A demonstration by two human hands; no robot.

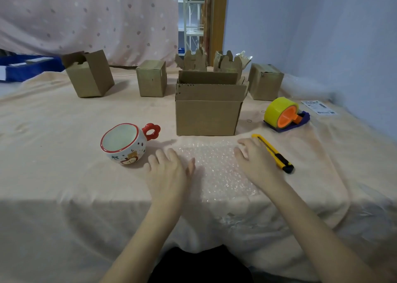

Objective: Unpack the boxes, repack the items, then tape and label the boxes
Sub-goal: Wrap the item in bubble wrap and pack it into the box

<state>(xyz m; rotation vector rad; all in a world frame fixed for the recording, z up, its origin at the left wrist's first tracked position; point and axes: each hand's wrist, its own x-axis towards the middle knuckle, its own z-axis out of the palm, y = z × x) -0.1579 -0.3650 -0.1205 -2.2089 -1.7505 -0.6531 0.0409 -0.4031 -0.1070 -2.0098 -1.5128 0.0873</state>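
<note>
Both hands flat on the bubble wrap (217, 166) at centre frame: the left hand (166, 173) presses its left edge, the right hand (255, 162) its right edge, fingers straight, grasping nothing. The mug (124, 143) lies tilted at left, just beside the wrap. The open box (208, 109) stands right behind it. A yellow knife (274, 153) lies by the right hand; the tape roll (284, 114) is further right.

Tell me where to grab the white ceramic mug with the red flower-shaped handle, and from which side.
Judging by its pose, take the white ceramic mug by its red flower-shaped handle, coming from the right. The mug lies tipped, mouth toward the camera, and the handle juts up and right, free of the cloth. The left hand is nearest.
</note>
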